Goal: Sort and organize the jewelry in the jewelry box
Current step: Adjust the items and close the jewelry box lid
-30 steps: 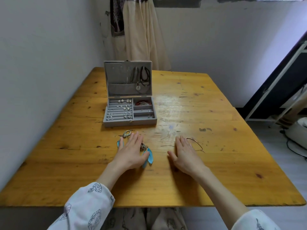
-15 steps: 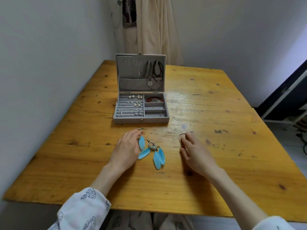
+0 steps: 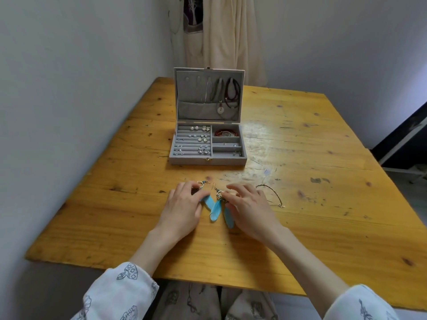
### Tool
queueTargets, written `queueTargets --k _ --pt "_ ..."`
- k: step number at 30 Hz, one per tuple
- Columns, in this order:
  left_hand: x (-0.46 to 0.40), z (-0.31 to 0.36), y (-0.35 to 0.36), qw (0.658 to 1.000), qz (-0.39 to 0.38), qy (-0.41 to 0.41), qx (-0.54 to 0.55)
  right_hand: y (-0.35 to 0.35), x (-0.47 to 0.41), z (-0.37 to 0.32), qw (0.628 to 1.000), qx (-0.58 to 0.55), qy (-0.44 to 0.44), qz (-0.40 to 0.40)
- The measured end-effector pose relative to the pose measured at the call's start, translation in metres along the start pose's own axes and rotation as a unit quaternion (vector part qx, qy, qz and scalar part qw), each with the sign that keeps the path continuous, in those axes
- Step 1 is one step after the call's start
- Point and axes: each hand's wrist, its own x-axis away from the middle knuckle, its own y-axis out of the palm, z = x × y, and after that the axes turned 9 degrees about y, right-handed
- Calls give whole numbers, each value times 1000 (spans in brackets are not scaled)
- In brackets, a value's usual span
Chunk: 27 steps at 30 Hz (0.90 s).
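Note:
A grey jewelry box (image 3: 208, 161) stands open on the wooden table (image 3: 323, 144). Necklaces hang in its upright lid, small earrings sit in the left rows, and a red bracelet (image 3: 225, 133) lies in the top right compartment. Two blue feather earrings lie on the table in front of the box. My left hand (image 3: 182, 207) covers the left feather earring (image 3: 208, 200), thumb and fingers pinched on its top. My right hand (image 3: 250, 207) pinches the metal top of the right feather earring (image 3: 217, 210). A thin gold bracelet (image 3: 273, 192) lies just right of my right hand.
A grey wall runs close along the table's left edge. Cream cloth hangs behind the table's far end. A dark frame with white bars stands on the floor at the right. My knees are under the near table edge.
My right hand left the gold bracelet and moved left onto the right feather earring. My left hand stayed on the left earring. The head camera tilted and came closer.

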Motion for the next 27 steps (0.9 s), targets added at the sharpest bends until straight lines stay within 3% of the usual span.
queueTargets --k 7,15,23,27 --pt "4 -2 -1 999 8 -10 51 2 -11 -7 999 36 -11 -2" --pt "-14 -8 -18 994 -8 -29 107 -5 -26 -1 998 -54 14 -17" --pt "-97 -33 -61 991 13 -22 128 -61 -102 10 994 -96 11 54" --pt "-152 -54 -65 988 49 -62 129 -79 -161 16 988 -105 10 114"
